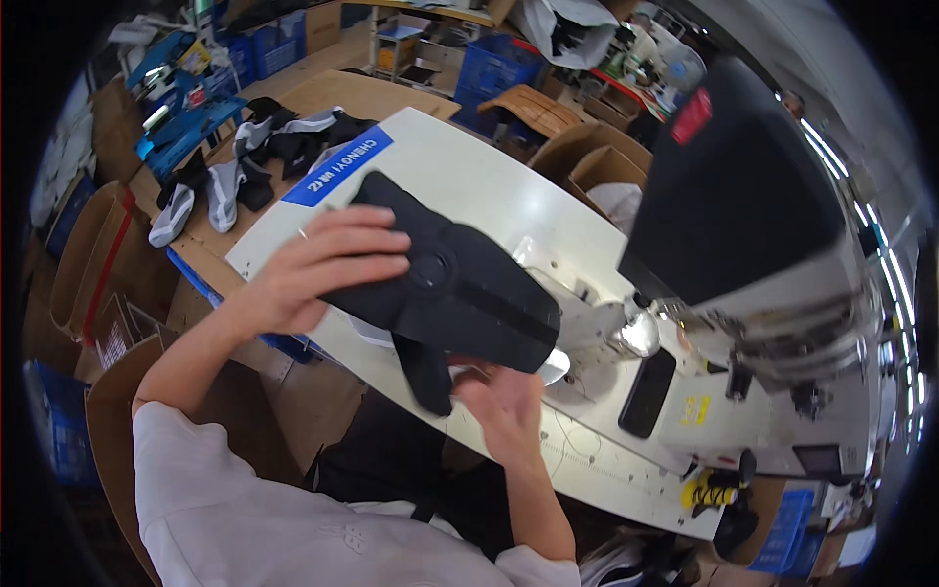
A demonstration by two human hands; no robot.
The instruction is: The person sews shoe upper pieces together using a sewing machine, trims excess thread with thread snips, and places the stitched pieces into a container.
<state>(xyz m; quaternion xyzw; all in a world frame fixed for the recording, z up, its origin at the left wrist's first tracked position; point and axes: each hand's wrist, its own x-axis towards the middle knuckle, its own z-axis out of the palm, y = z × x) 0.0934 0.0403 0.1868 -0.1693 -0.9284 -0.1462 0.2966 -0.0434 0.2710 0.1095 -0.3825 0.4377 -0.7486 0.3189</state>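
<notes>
Two bare hands in play, and one black piece [460,269] between them! It's held over the white table [509,196], just left of the one big machine [743,186], broad face up, with one round mark on that face and one narrow flap hanging from the near edge. One phone [648,393] lies on the right part of the table, one blue label [337,168] runs along the far left corner, and one yellow-and-black item [709,492] sits at the near right corner. Over on the brown table [391,93], a heap of black, grey and white pieces [245,161], too overlapped to count.

Now the fingers! The left hand [328,259] has hold of the piece's left end: fingers nearly straight, lying close together across the top, thumb down by the near edge. The right hand [504,401] is at the near edge, palm turned up, fingers bent in underneath and touching it; the tips are hidden there, so how tightly they close, I can't tell.
</notes>
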